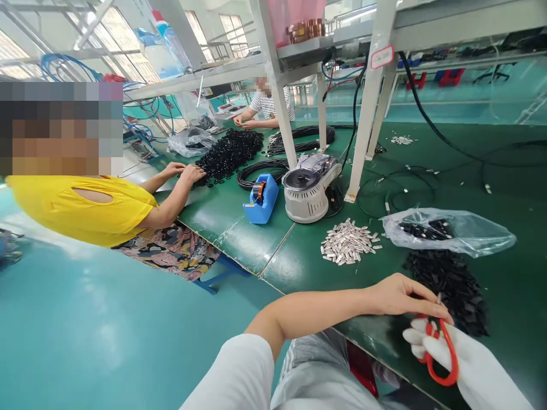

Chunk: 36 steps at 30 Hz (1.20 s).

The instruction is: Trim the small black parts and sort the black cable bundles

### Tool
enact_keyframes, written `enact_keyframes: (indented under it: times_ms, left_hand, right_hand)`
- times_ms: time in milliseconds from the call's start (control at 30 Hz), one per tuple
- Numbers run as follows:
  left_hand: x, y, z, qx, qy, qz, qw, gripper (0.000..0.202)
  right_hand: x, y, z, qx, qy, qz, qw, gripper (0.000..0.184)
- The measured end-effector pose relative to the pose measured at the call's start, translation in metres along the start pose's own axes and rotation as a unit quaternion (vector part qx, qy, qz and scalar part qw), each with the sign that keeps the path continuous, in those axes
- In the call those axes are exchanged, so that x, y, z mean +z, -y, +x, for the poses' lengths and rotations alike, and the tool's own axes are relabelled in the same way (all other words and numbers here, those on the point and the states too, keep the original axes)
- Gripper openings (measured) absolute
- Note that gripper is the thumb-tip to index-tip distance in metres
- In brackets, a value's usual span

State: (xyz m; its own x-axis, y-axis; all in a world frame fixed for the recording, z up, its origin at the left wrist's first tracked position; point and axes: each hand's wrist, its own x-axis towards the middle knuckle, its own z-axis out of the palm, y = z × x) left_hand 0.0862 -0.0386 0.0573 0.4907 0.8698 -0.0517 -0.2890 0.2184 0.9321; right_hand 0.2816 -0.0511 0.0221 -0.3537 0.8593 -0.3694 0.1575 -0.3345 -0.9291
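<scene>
1. While the white-gloved right hand (470, 356) is closed around the red-handled scissors (454, 359), the bare left hand (399, 296) has thumb and fingertips drawn close at the blades; I cannot tell whether it pinches a small piece.
2. Beneath this grip lies a green tabletop (299, 265), scuffed and glossy, with a seam off to the left; past it, teal flooring (85, 319) fills the room.
3. Just beyond the grip is a heap of black pieces (453, 282), and past that a clear plastic bag (487, 236).
4. Farther left of the grip sit a pile of silver metal connectors (349, 242), a round tape dispenser (305, 202) and a blue tape holder (269, 202), near white frame legs (361, 136).
5. On the near side, the table edge (363, 344) runs diagonally below the grip, the left forearm crossing it.
6. Green surface stretches between left forearm and connectors; a yellow-clad co-worker (85, 210) sits well apart, leftward.
</scene>
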Motion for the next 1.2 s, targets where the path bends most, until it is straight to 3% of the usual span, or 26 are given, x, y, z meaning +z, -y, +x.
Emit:
enact_keyframes:
  times_ms: [67,133,233,400,567,633,700,767,833,1200]
  left_hand:
    - [0.000,0.005,0.005,-0.004,-0.017,0.009,1.000,0.044]
    - [0.000,0.012,0.012,-0.024,-0.074,0.018,0.997,0.041]
    - [-0.002,0.026,0.026,-0.029,-0.134,0.015,0.990,0.034]
    - [-0.004,0.040,0.040,-0.012,-0.106,-0.035,0.994,0.031]
    - [-0.002,0.036,0.041,-0.008,-0.086,-0.021,0.996,0.030]
    - [-0.001,0.034,0.042,-0.003,-0.095,0.017,0.995,0.028]
    - [0.000,0.033,0.042,0.007,-0.112,0.039,0.993,0.027]
    - [0.000,0.032,0.042,0.015,-0.125,0.035,0.991,0.026]
    - [0.001,0.030,0.042,0.021,-0.131,0.028,0.991,0.025]
    - [-0.004,0.039,0.045,0.064,-0.165,0.042,0.983,0.021]
  right_hand:
    - [0.000,0.002,0.000,0.047,0.053,0.029,0.997,0.029]
    - [-0.007,0.005,0.000,0.037,0.072,0.068,0.994,0.027]
    - [-0.028,0.015,-0.003,-0.041,0.010,0.115,0.992,0.025]
    - [-0.055,0.031,-0.009,-0.080,-0.031,0.083,0.993,0.022]
    - [-0.061,0.029,-0.012,-0.054,-0.081,-0.111,0.989,0.029]
    - [-0.061,0.028,-0.010,-0.051,-0.097,-0.244,0.963,0.033]
    - [-0.060,0.027,-0.006,-0.078,-0.101,-0.376,0.918,0.032]
    - [-0.059,0.027,-0.002,-0.120,-0.096,-0.451,0.879,0.030]
    - [-0.058,0.025,0.002,-0.158,-0.100,-0.479,0.858,0.027]
    - [-0.052,0.013,0.004,-0.211,-0.125,-0.506,0.827,0.025]
